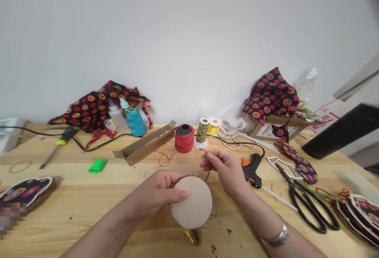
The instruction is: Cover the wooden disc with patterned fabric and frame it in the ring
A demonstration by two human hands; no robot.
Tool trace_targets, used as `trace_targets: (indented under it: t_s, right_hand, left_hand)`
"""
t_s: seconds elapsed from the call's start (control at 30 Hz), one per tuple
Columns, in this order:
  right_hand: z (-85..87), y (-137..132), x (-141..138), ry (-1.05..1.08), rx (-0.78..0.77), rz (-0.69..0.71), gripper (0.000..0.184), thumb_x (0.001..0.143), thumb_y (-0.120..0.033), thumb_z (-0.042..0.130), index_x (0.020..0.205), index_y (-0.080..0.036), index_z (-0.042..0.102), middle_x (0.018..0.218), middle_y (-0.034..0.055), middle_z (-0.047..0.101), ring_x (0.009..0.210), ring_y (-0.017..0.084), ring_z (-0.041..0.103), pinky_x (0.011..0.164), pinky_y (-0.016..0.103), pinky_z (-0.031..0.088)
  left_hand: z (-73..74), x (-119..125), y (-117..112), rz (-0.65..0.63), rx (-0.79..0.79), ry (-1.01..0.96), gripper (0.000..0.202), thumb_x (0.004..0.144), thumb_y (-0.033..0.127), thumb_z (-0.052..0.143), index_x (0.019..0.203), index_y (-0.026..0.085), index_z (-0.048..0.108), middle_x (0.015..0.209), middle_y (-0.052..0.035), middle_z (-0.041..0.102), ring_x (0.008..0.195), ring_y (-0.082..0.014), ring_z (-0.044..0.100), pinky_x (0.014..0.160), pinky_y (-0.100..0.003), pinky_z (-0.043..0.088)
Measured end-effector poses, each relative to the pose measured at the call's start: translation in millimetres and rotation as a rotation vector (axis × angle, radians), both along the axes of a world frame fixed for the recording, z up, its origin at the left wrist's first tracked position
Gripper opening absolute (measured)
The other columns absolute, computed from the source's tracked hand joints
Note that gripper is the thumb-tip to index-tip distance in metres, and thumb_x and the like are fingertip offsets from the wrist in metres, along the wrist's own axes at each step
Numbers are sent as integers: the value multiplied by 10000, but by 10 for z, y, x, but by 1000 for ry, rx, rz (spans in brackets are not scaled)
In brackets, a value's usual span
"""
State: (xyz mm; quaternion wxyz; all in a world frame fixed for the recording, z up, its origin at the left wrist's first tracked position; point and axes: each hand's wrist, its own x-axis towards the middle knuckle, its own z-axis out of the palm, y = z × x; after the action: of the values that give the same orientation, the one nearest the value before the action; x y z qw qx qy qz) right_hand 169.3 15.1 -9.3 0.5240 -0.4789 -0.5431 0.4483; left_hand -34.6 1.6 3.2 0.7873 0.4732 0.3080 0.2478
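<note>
cardboard box point(294, 129) holds patterned cloth point(271, 94); left hand point(161, 193) grips pale disc point(195, 206), right hand point(223, 169) pinches red cord point(207, 176).

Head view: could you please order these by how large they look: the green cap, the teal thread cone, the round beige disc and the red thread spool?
1. Round beige disc
2. Teal thread cone and red thread spool: too alike to rank
3. Green cap

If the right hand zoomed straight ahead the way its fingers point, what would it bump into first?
Probably the red spool, ahead of the right hand and to its left. The gold-green spool stands close to that line, though, and depth is hard to judge.
</note>
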Motion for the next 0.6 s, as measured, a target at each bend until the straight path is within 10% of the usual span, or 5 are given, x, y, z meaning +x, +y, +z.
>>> trace_targets:
  t_s: [0.23,0.6]
  right_hand:
    - [203,15,63,419,-77,20,294,699,-406,730,675,-161,570,616,-39,529,445,35,334,445,187,293]
    - [135,2,33,518,-82,46,280,677,-421,774,761,-187,647,811,18,673,738,133,654,746,291,542]
  left_hand:
    - [105,-83,112,199,-53,93,361,632,317,832,941,139,776,744,-63,763,624,-140,622,567,-201,453]
    - [110,-123,150,223,-88,142,400,601,320,850,955,148,777,760,-64,768,633,-144,623,556,-200,455]
